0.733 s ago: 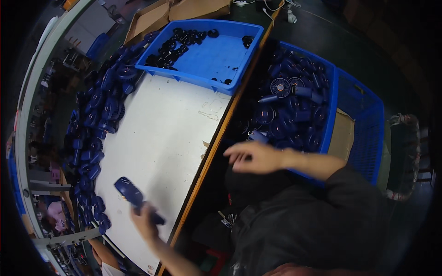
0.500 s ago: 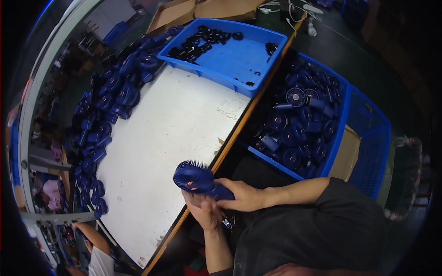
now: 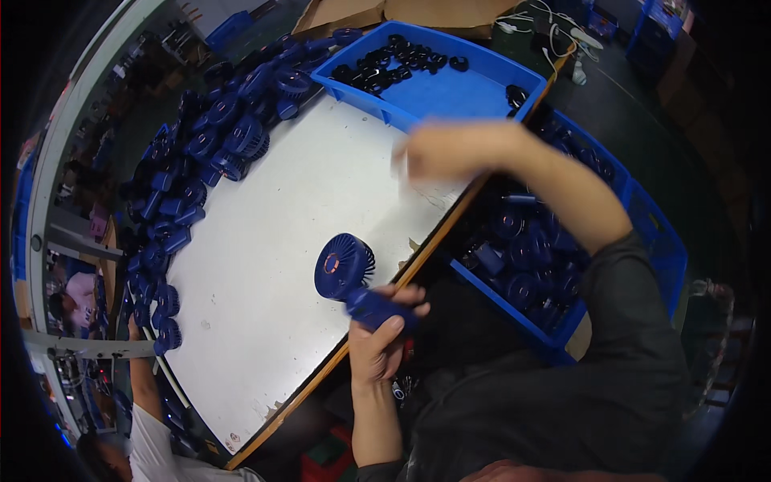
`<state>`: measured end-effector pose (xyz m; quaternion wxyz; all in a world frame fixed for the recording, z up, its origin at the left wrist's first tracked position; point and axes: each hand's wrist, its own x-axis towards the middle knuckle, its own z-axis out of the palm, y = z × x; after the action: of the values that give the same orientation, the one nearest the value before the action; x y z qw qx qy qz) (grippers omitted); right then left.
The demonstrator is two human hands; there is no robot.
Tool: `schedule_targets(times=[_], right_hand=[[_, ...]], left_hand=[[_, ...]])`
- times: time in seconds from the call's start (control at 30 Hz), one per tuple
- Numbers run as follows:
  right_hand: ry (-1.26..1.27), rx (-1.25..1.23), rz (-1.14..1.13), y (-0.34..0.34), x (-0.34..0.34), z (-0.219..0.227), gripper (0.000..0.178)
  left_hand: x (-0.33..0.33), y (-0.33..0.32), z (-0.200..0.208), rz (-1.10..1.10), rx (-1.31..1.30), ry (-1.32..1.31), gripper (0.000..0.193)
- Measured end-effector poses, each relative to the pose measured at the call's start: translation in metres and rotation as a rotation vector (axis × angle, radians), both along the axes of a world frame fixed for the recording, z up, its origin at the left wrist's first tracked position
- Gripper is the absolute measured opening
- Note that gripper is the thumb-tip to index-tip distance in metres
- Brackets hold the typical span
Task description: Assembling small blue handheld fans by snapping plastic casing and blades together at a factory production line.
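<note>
A dark blue handheld fan (image 3: pixel 344 267) is gripped by its handle in my left hand (image 3: pixel 377 341), above the table's near edge. Its round slatted head points away from me, over the white tabletop (image 3: pixel 265 241). My right hand (image 3: pixel 450 153) is reaching out over the table, close to the near side of a shallow blue tray (image 3: pixel 401 120). That hand is smeared by motion, so its fingers cannot be made out. Small black round parts (image 3: pixel 401 60) lie in the tray, mostly along its far left.
A long heap of blue fans (image 3: pixel 217 145) lines the table's left side. To my right, a blue crate (image 3: pixel 554 337) holds more fans. Cardboard (image 3: pixel 438 16) and white cables (image 3: pixel 554 32) lie beyond the tray. Another person's arm (image 3: pixel 144 386) shows at lower left.
My right hand has let go of the fan and swung forward toward the tray. The fan has turned in my left hand, which now grips its handle. My view has shifted slightly.
</note>
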<state>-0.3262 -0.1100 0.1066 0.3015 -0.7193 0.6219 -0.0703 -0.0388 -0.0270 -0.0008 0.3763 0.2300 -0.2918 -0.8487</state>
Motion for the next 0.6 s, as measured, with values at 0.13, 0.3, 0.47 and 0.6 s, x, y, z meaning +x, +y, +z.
schedule_targets(times=[0.13,0.3,0.47,0.6], right_hand=[[0.526,-0.389,-0.47,-0.099,-0.185,-0.064,0.034],[0.717,-0.317,-0.459,-0.124,-0.223,-0.106,0.028],[0.314,-0.482,-0.549,-0.122,-0.216,-0.094,0.022],[-0.065,-0.237,-0.63,-0.104,-0.186,-0.083,0.025]], left_hand=[[0.019,-0.01,-0.006,0.004,-0.137,0.141,0.039],[0.039,-0.012,-0.007,0.103,-0.217,0.093,0.03],[0.043,-0.015,-0.012,0.163,-0.139,-0.045,0.032],[0.039,-0.016,-0.01,0.158,-0.104,-0.175,0.034]])
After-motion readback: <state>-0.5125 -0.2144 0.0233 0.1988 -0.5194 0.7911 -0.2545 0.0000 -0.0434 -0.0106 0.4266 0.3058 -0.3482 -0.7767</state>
